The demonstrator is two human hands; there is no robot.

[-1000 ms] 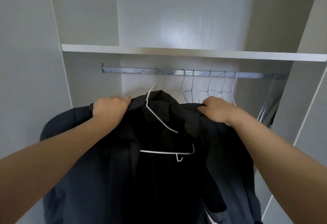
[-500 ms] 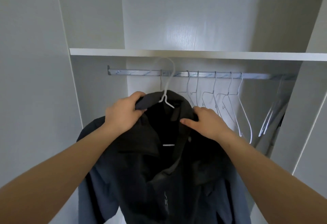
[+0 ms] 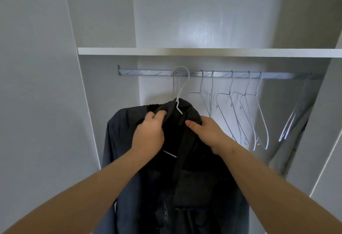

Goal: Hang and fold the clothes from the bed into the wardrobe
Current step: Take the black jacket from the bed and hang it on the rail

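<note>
A dark jacket (image 3: 127,187) hangs on a white wire hanger (image 3: 182,85) inside the wardrobe. The hanger's hook curves over the metal rail (image 3: 146,72) near its left end. My left hand (image 3: 149,135) grips the jacket's collar on the left side of the hanger neck. My right hand (image 3: 209,133) holds the collar and lapel on the right side, thumb pointing left. The hanger's lower bar shows as a short white line below my left hand.
Several empty white wire hangers (image 3: 246,115) hang on the rail to the right of the jacket. More hangers (image 3: 294,121) lean at the far right end. A white shelf (image 3: 203,52) runs above the rail. Wardrobe side panels (image 3: 46,104) close in left and right.
The jacket rose from a spread hold at its shoulders to the rail, and the hanger's hook now sits over the rail. Both hands moved inward to the collar.
</note>
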